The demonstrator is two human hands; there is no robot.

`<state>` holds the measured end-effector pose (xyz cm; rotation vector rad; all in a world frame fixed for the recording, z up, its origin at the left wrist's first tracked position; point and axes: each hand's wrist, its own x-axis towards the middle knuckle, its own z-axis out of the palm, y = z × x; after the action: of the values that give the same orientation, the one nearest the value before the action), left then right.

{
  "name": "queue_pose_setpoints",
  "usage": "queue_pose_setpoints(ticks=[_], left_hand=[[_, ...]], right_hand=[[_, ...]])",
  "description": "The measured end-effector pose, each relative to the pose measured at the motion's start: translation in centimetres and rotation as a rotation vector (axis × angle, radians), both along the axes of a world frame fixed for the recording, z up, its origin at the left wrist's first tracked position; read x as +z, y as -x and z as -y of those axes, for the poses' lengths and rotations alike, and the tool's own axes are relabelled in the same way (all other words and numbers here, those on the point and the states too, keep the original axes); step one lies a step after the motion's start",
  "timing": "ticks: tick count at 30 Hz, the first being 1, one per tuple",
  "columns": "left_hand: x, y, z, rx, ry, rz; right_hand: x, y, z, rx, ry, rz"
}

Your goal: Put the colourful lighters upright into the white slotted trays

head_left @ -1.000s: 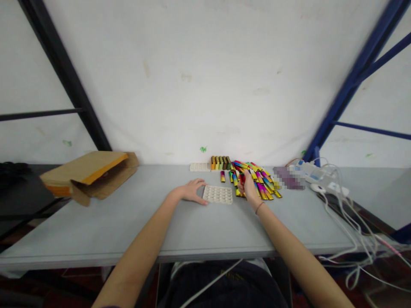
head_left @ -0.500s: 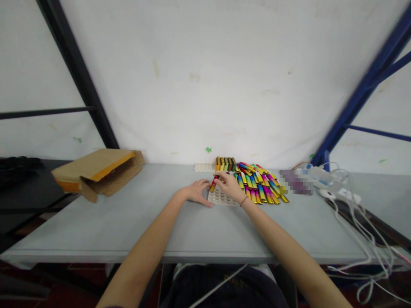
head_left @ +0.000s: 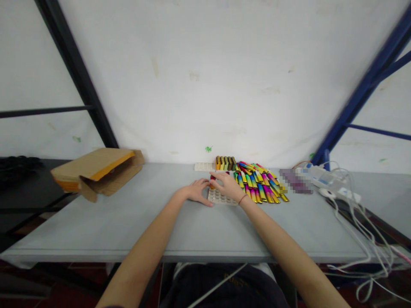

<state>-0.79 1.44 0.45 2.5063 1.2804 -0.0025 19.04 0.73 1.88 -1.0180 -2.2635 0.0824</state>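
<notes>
A pale tray with rows of round holes (head_left: 221, 197) lies on the table in front of me. My left hand (head_left: 195, 191) rests at its left edge, thumb and fingers spread, with nothing gripped. My right hand (head_left: 227, 186) is over the tray's far part, its index finger and thumb apart. A red and gold shiny tube (head_left: 212, 185) stands in the tray's far left corner, between the fingertips of both hands. Dark red tops of other tubes show behind my right hand, which partly hides that row. To the right lies a pile of shiny multicoloured tubes (head_left: 261, 191).
Behind stands a block of upright gold tubes with dark tops (head_left: 225, 163), beside another pale holed tray (head_left: 204, 167). An open cardboard box (head_left: 96, 167) lies at the left. On the right are a blurred purple item (head_left: 297, 182), a power strip (head_left: 324, 177) and tangled white cables (head_left: 366, 231).
My right hand has gone from pinching a tilted red and gold tube to having its fingers apart, with the tube standing in the tray's far left. My left hand stays in place.
</notes>
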Motion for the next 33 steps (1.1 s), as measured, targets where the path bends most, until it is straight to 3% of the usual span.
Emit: queue_pose_setpoints(ticks=[3,6,9,13,21,29,33], left_hand=[[0.0,0.0,0.0,0.010,0.002,0.003],[-0.1,0.1,-0.1,0.011,0.000,0.009],[-0.1,0.1,-0.1,0.008,-0.002,0.008],[-0.2,0.1,-0.2,0.008,-0.001,-0.002],[-0.6,0.1,-0.4,-0.002,-0.021,0.001],[-0.4,0.1,-0.3,-0.002,-0.021,-0.011],[-0.5,0.2,-0.3,0.000,-0.011,0.003]], right_hand=[[0.2,-1.3,-1.1,-0.317,0.042,-0.086],[-0.1,-2.3,-2.0,-0.581,0.082,0.115],[-0.5,-2.3,-2.4,-0.581,0.100,0.319],[-0.7,-1.5,-2.6,-0.612,0.140,0.389],[-0.6,-0.8,-3.3,-0.733,0.296,0.298],[-0.7,-0.7,-4.1,-0.653,0.426,0.245],[-0.7,-1.2,-3.4,-0.565,0.401,0.007]])
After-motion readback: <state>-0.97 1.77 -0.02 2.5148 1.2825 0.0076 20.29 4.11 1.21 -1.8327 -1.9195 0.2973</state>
